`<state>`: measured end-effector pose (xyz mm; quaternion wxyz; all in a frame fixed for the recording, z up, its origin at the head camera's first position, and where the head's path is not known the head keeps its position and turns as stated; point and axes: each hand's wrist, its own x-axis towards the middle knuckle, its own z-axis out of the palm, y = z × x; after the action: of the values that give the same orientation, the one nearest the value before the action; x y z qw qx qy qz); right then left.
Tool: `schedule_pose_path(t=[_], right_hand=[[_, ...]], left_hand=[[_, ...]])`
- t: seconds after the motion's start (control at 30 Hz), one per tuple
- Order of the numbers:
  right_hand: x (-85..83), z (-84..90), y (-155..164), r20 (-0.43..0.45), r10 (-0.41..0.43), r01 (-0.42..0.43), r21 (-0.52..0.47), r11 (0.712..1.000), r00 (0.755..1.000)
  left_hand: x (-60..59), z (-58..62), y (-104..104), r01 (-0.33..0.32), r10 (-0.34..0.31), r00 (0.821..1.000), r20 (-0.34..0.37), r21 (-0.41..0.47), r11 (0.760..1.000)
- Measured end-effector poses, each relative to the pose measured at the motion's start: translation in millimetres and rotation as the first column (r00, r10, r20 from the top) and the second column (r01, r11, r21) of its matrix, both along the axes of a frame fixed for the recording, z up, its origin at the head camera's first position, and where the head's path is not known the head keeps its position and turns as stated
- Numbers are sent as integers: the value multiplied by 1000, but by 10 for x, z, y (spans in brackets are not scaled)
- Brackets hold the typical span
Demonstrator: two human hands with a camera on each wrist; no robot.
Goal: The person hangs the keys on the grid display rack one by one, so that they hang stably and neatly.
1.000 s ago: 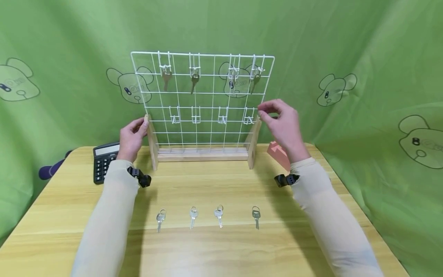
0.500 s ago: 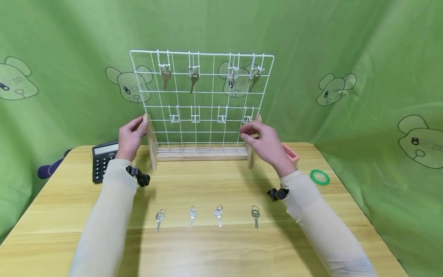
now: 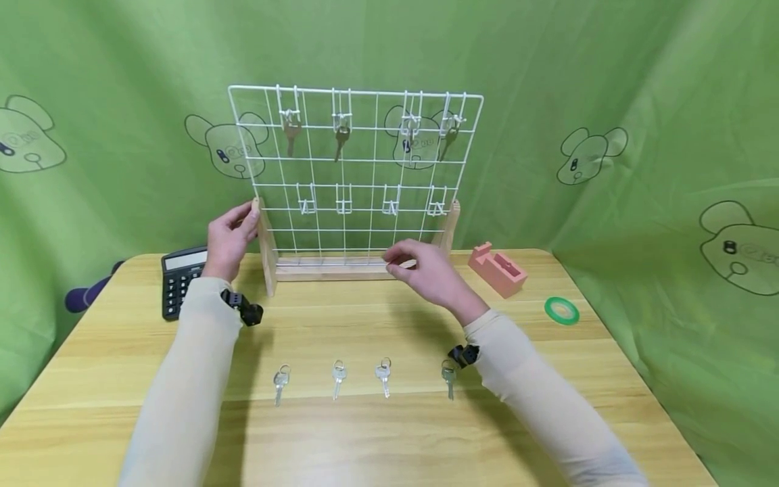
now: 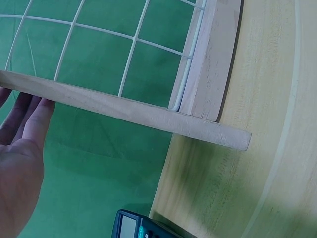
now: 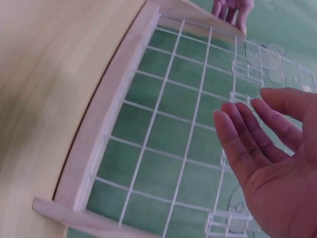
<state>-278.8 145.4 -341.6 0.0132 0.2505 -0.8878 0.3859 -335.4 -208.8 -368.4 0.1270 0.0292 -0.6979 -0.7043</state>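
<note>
A white wire grid rack stands on a wooden base at the back of the table. Several keys hang from its top row of hooks; the lower hooks are bare. My left hand rests against the top of the left wooden post; in the left wrist view its fingers lie straight at the post. My right hand hovers in front of the base, holding nothing, its fingers straight before the grid. Several loose keys lie in a row near me.
A black calculator sits left of the rack. A pink tape dispenser and a green tape roll lie to the right. A purple object pokes out at the table's left edge. Green cloth hangs behind.
My right hand has come down from the top of the right post and moved left, to in front of the base. The left hand and rack stay put.
</note>
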Motion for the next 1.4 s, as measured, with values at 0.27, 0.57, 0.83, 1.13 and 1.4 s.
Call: schedule_pose_path(t=[0.27, 0.57, 0.83, 1.13, 1.4], right_hand=[[44, -105, -189, 24, 76, -76, -2, 997, 997], [146, -259, -529, 87, 209, -212, 27, 977, 974], [251, -376, -807, 156, 289, -303, 69, 951, 944], [312, -494, -1057, 219, 382, -412, 111, 904, 898], [368, -657, -1257, 218, 434, -472, 169, 865, 874]], left_hand=[[-18, -2, -9, 4, -4, 1000, -8, -5, 1000], [-27, -14, -25, -3, 3, 1000, 3, 2, 1000], [-15, -15, -20, -7, 7, 1000, -6, -1, 1000], [-19, 21, -9, -3, 3, 1000, -2, -20, 1000], [-33, -6, -30, 2, -2, 1000, 15, -15, 1000]])
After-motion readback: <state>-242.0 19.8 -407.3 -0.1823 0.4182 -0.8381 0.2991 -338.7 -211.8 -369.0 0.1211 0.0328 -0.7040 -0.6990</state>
